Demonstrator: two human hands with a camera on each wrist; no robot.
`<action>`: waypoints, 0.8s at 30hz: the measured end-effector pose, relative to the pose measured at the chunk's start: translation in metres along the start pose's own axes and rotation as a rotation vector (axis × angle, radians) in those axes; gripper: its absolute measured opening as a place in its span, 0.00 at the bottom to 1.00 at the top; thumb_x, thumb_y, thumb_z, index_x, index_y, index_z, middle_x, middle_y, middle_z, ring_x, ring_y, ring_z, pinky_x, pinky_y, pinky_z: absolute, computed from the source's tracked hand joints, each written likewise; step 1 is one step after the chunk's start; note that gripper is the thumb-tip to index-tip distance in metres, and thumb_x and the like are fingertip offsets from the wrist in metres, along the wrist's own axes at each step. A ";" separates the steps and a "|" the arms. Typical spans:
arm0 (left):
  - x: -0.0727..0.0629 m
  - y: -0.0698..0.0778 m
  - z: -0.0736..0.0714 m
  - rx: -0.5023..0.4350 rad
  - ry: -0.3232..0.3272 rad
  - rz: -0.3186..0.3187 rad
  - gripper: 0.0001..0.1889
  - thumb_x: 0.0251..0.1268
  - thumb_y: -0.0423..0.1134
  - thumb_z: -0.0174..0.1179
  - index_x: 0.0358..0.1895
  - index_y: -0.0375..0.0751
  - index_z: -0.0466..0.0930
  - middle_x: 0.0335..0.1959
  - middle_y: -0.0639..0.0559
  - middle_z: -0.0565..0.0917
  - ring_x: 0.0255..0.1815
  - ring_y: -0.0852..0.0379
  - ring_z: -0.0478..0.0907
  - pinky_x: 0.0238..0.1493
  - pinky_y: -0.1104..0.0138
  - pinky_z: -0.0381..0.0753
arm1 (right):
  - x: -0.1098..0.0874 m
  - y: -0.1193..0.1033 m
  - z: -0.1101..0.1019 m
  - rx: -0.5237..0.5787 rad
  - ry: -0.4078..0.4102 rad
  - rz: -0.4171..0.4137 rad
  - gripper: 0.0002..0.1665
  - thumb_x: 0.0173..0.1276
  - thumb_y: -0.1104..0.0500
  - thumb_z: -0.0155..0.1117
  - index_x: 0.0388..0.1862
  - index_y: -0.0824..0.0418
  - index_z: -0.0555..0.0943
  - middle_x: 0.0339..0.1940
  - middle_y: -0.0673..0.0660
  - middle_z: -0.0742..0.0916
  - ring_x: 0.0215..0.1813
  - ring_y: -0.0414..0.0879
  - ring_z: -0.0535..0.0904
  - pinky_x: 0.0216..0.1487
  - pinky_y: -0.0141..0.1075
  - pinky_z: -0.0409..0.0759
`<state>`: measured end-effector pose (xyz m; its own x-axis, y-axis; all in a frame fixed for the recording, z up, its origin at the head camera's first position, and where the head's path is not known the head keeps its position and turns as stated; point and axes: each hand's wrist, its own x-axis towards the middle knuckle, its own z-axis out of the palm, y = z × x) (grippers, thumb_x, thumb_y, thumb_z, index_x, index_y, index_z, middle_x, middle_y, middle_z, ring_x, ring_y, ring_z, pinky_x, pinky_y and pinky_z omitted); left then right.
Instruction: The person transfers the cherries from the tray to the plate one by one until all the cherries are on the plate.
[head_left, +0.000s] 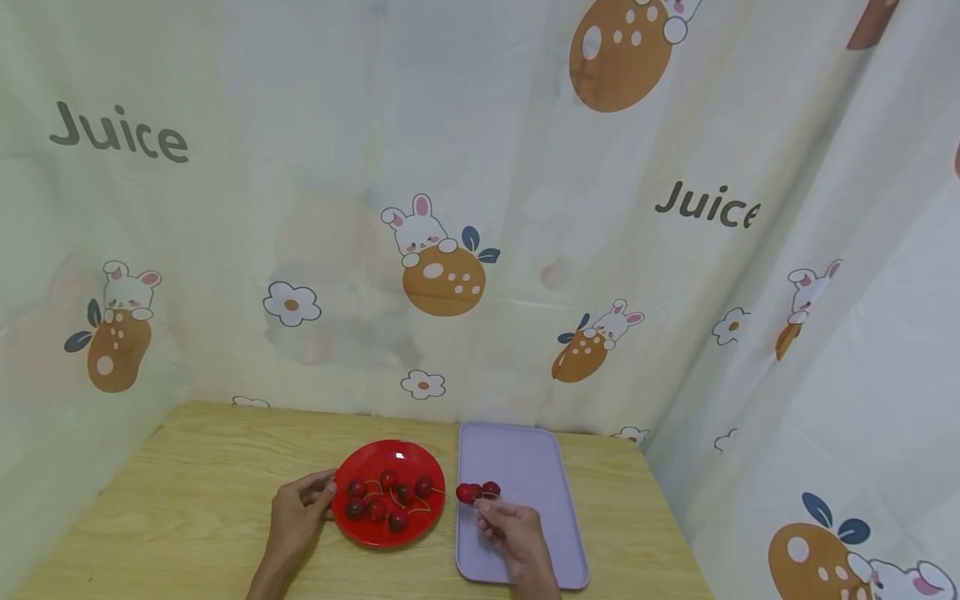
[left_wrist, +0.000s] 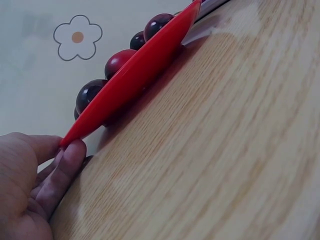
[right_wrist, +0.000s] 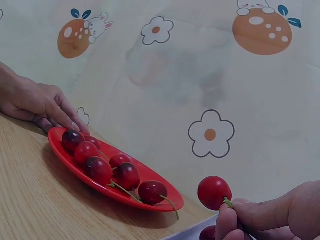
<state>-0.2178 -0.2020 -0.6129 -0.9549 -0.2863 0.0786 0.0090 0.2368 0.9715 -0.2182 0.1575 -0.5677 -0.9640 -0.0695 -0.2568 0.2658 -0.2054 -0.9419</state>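
A red plate (head_left: pixel 352 536) holds several dark red cherries (head_left: pixel 397 521) with thin green stems. My left hand (head_left: pixel 296 508) grips the plate's left rim; the left wrist view shows thumb and fingers (left_wrist: pixel 75 152) pinching its edge. Over the left part of a lilac tray (head_left: pixel 525 454), my right hand (head_left: pixel 513 533) pinches a bright red cherry (right_wrist: pixel 214 193) by its stem. Below that cherry, in the right wrist view, a darker cherry (right_wrist: pixel 208 233) shows partly at the tray, largely hidden by the fingers. In the head view, another cherry (head_left: pixel 491 488) appears just beyond the right fingertips.
Plate and tray stand side by side on a light wood-grain table (head_left: pixel 217 467), a narrow gap between them. Behind the table's back edge hangs a pale curtain (head_left: pixel 337 167) printed with rabbits, fruit and flowers. More curtain encloses the left and right sides.
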 end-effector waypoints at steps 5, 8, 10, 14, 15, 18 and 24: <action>0.000 -0.001 0.000 0.006 -0.003 -0.006 0.17 0.79 0.29 0.65 0.65 0.32 0.86 0.53 0.35 0.90 0.37 0.65 0.88 0.36 0.69 0.95 | -0.002 0.000 0.006 -0.023 -0.014 -0.010 0.12 0.75 0.71 0.69 0.53 0.79 0.88 0.28 0.50 0.93 0.29 0.36 0.85 0.32 0.23 0.84; 0.000 -0.002 0.000 -0.005 0.003 -0.003 0.16 0.78 0.29 0.65 0.64 0.32 0.87 0.52 0.35 0.90 0.36 0.65 0.88 0.35 0.69 0.96 | -0.002 0.002 0.010 -0.033 -0.032 -0.025 0.13 0.75 0.71 0.68 0.53 0.81 0.87 0.27 0.49 0.92 0.29 0.35 0.85 0.31 0.22 0.84; 0.000 -0.002 0.000 -0.011 0.005 0.007 0.16 0.78 0.28 0.65 0.64 0.31 0.87 0.51 0.34 0.90 0.35 0.64 0.89 0.35 0.68 0.96 | -0.002 0.004 0.013 -0.039 -0.043 -0.034 0.14 0.75 0.72 0.68 0.53 0.83 0.86 0.26 0.49 0.92 0.28 0.35 0.84 0.31 0.22 0.84; 0.001 -0.003 0.000 -0.013 0.006 0.019 0.15 0.78 0.28 0.65 0.63 0.31 0.87 0.50 0.34 0.91 0.35 0.64 0.89 0.34 0.68 0.96 | -0.002 0.007 0.020 -0.072 -0.056 -0.051 0.15 0.74 0.73 0.68 0.54 0.86 0.83 0.25 0.49 0.91 0.27 0.35 0.84 0.29 0.22 0.83; 0.001 -0.003 0.000 -0.011 0.003 0.019 0.16 0.78 0.28 0.65 0.63 0.31 0.87 0.50 0.34 0.91 0.35 0.64 0.89 0.35 0.68 0.96 | -0.002 0.007 0.022 -0.085 -0.057 -0.054 0.15 0.74 0.73 0.68 0.53 0.87 0.83 0.25 0.49 0.91 0.27 0.35 0.84 0.29 0.22 0.83; 0.001 -0.003 0.000 -0.011 -0.001 0.008 0.16 0.78 0.29 0.65 0.64 0.32 0.87 0.51 0.35 0.91 0.36 0.64 0.89 0.36 0.68 0.96 | -0.003 0.007 0.027 -0.129 -0.064 -0.065 0.16 0.75 0.73 0.69 0.53 0.88 0.83 0.25 0.50 0.91 0.27 0.36 0.84 0.29 0.22 0.83; 0.002 -0.003 0.000 -0.013 -0.001 0.003 0.16 0.79 0.29 0.64 0.64 0.32 0.86 0.52 0.34 0.90 0.36 0.63 0.89 0.36 0.68 0.96 | -0.003 0.005 0.037 -0.199 -0.071 -0.077 0.15 0.73 0.74 0.69 0.51 0.88 0.84 0.27 0.53 0.92 0.26 0.36 0.84 0.27 0.21 0.82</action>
<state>-0.2201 -0.2036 -0.6158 -0.9553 -0.2844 0.0810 0.0156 0.2250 0.9742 -0.2132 0.1202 -0.5633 -0.9760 -0.1311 -0.1736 0.1773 -0.0168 -0.9840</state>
